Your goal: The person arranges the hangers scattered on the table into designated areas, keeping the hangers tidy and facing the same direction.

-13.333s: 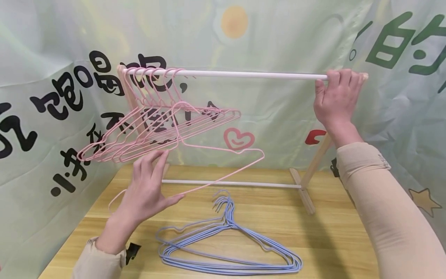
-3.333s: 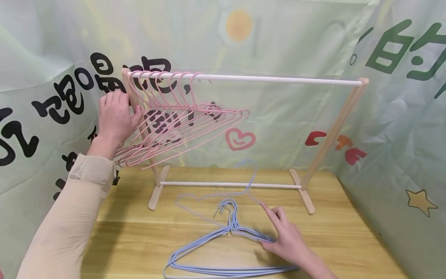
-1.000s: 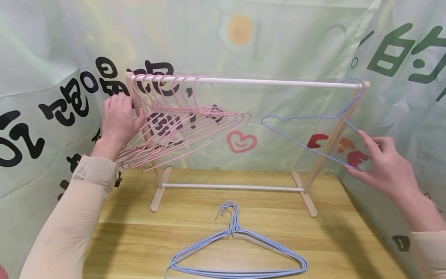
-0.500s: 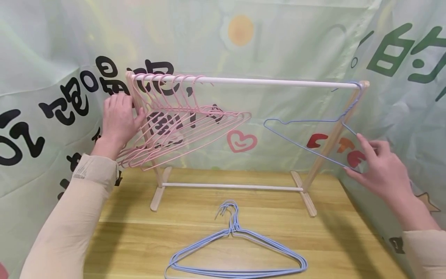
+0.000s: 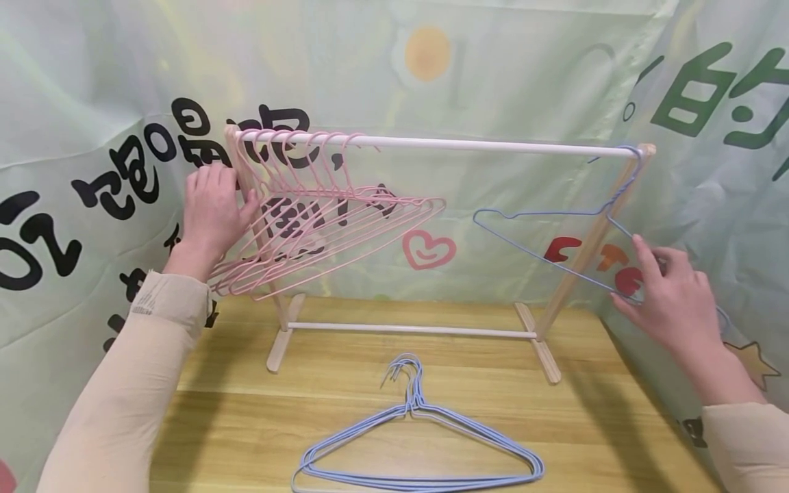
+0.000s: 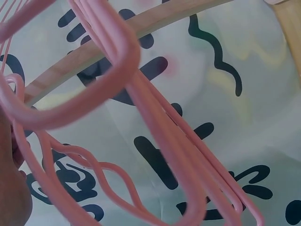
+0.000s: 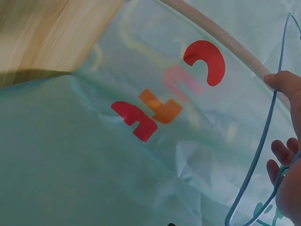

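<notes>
My left hand [image 5: 212, 212] grips the left post [image 5: 280, 312] of a small wooden clothes rack, its thumb across the front. Beside it, several pink wire hangers [image 5: 320, 193] hang from the left end of the white rail [image 5: 468, 145]. In the left wrist view these pink hangers [image 6: 162, 134] fill much of the picture, with my hand [image 6: 13, 188] at the left edge. At the rail's right end hangs a blue wire hanger [image 5: 555, 213], hook over the rail. My right hand [image 5: 674, 298] holds its near corner, fingers on the upper wire, thumb at the lower.
A stack of blue hangers [image 5: 411, 409] lies flat on the wooden table [image 5: 345, 390], in front of the rack's lower bar [image 5: 401, 329]. The right post [image 5: 582, 257] stands just behind the hung blue hanger. Printed cloth [image 5: 518, 68] encloses the back and sides.
My right hand has carried one blue hanger from the stack up to the rail's right end, and its hook has dropped over the rail. My left hand earlier handled a pink hanger.
</notes>
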Tool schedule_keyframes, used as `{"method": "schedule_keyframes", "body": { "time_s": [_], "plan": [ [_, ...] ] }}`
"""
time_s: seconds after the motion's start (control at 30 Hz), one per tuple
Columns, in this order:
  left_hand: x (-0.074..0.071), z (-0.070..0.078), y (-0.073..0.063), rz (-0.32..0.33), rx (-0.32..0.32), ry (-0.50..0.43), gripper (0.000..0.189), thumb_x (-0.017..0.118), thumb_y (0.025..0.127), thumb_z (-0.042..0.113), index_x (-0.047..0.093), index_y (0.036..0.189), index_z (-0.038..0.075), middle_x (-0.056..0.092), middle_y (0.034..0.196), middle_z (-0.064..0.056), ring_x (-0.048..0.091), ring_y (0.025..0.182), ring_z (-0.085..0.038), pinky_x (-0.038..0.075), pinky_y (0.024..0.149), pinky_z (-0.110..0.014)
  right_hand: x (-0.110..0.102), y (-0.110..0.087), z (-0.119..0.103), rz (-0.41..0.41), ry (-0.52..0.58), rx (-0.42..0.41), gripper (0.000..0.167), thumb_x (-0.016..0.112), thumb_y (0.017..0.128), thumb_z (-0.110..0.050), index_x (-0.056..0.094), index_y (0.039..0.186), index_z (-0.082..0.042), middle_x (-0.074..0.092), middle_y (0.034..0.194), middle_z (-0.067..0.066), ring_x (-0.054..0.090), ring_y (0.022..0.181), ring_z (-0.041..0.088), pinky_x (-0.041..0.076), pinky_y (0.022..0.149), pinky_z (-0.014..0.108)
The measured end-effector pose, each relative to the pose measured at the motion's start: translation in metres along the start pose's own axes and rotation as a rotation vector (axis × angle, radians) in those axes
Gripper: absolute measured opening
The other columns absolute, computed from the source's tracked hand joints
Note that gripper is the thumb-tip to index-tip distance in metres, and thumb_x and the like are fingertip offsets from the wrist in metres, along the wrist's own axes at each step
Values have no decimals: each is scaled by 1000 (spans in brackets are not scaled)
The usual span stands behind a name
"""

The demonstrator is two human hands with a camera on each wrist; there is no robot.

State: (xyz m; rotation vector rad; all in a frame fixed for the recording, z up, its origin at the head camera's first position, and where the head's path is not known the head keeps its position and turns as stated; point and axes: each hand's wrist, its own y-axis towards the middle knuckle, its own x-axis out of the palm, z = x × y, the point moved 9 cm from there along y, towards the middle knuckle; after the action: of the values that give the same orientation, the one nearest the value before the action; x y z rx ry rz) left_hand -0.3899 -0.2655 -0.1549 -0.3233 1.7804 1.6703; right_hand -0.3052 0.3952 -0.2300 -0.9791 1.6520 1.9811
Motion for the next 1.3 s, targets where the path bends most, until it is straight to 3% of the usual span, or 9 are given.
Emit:
{"method": "schedule_keyframes", "body": {
  "time_s": [0.17, 0.33, 0.4, 0.5, 0.63, 0.7, 0.87, 1.13, 1.3],
  "plan": [
    [0, 1, 1, 0, 3, -3, 28, 55, 99, 23, 51, 94, -5, 49, 93, -22, 45, 95, -45, 36, 92, -57, 7, 0, 5, -96, 6, 73, 127, 96, 60, -12, 23, 164, -10, 40, 132, 40, 46, 107, 60, 38, 74, 71],
    [1, 0, 1, -2, -1, -3, 28, 55, 99, 23, 51, 94, -5, 49, 94, -22, 45, 95, -45, 36, 92, -57, 14, -2, 6, -168, 9, 121, 123, 93, 66, -19, 19, 164, -8, 32, 147, 38, 34, 124, 62, 29, 95, 76],
    [1, 0, 1, -2, -1, -4, 28, 55, 99, 23, 52, 95, -5, 49, 94, -22, 45, 95, -45, 36, 92, -57, 13, -4, 3, -137, 27, 99, 118, 91, 66, -21, 23, 162, -6, 29, 152, 34, 32, 128, 62, 26, 100, 76],
    [1, 0, 2, -1, 1, -3, 29, 55, 99, 23, 51, 95, -5, 49, 95, -23, 45, 96, -45, 36, 93, -57, 11, -8, -4, -59, 85, 53, 105, 79, 77, -45, 29, 159, -2, 29, 158, 30, 33, 130, 61, 24, 107, 75],
    [0, 0, 2, 3, 2, -1, 29, 56, 99, 23, 51, 95, -6, 49, 94, -23, 44, 95, -46, 36, 93, -58, 11, -16, -17, 17, 200, 26, 99, 52, 91, -70, 32, 160, -2, 32, 161, 27, 34, 139, 57, 23, 117, 68],
    [-1, 0, 2, 5, 0, -2, 29, 56, 99, 23, 51, 94, -5, 49, 94, -23, 45, 95, -46, 36, 93, -58, 11, -21, -26, 36, 258, 31, 97, 57, 94, -66, 30, 162, -3, 32, 163, 24, 33, 143, 53, 21, 121, 62],
    [-1, 0, 1, -4, -10, -9, 27, 56, 99, 22, 50, 95, -5, 49, 94, -22, 45, 95, -45, 36, 93, -57, 13, -32, -54, 96, 357, 7, 98, 50, 95, -72, 32, 162, -2, 36, 163, 23, 36, 144, 52, 24, 124, 54],
    [0, 0, 0, -8, -14, -14, 28, 56, 99, 22, 51, 95, -5, 49, 94, -22, 44, 95, -44, 35, 92, -57, 21, -51, -104, 167, 424, -110, 89, 52, 100, -64, 41, 154, 6, 44, 156, 26, 44, 140, 46, 22, 123, 28],
    [1, -2, -1, -15, -20, -15, 28, 56, 99, 22, 51, 95, -5, 49, 95, -22, 44, 95, -44, 35, 92, -57, 31, -64, -134, 118, 456, -151, 86, 52, 101, -61, 43, 153, 7, 46, 154, 26, 48, 135, 46, 21, 123, 25]
  ]
}}
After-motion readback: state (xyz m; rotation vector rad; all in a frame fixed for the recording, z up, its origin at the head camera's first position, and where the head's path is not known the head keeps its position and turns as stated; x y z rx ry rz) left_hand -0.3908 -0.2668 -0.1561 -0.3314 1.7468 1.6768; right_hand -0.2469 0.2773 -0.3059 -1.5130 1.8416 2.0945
